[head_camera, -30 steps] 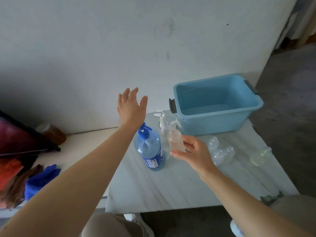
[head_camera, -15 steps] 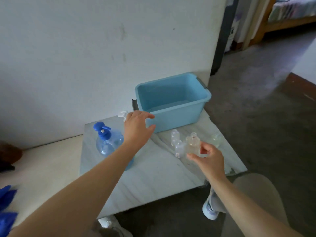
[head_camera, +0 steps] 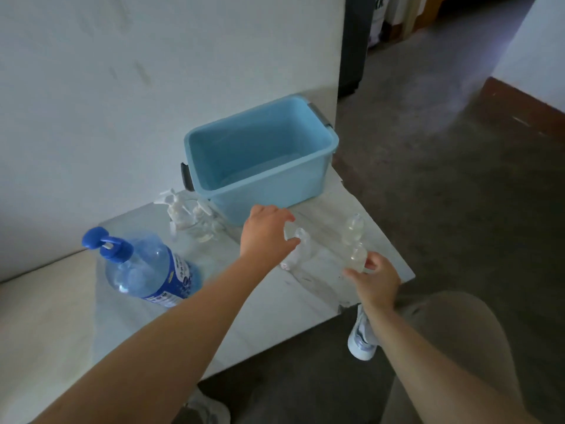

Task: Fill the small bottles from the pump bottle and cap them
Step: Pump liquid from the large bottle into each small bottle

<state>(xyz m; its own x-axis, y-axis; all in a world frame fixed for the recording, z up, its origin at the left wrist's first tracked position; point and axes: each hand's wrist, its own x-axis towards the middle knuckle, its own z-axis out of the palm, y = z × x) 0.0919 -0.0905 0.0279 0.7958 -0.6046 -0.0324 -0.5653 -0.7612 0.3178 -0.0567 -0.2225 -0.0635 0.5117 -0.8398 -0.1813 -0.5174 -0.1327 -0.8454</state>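
The pump bottle (head_camera: 143, 270), clear with a blue pump head and a blue label, stands near the left edge of the pale marbled worktop (head_camera: 305, 296), well to the left of both hands and touched by neither. The left hand (head_camera: 266, 237) reaches across the middle of the worktop, its thumb and fingers curved into a narrow C beside the top of the middle small bottle (head_camera: 301, 244). Whether the tips actually touch that bottle cannot be told through the blur. The right hand (head_camera: 374, 281) is at the front right corner and pinches the near small bottle (head_camera: 356, 257) between thumb and forefinger, low on its body, with the bottle upright at the right edge. Just behind it, along the same edge, the far small bottle (head_camera: 354, 224) stands free of either hand. A light blue tub (head_camera: 275, 194) fills the rear right corner, just beyond the left hand's knuckles. A cluster of white pump tops (head_camera: 183, 211) sits at the rear edge between the tub and the pump bottle.
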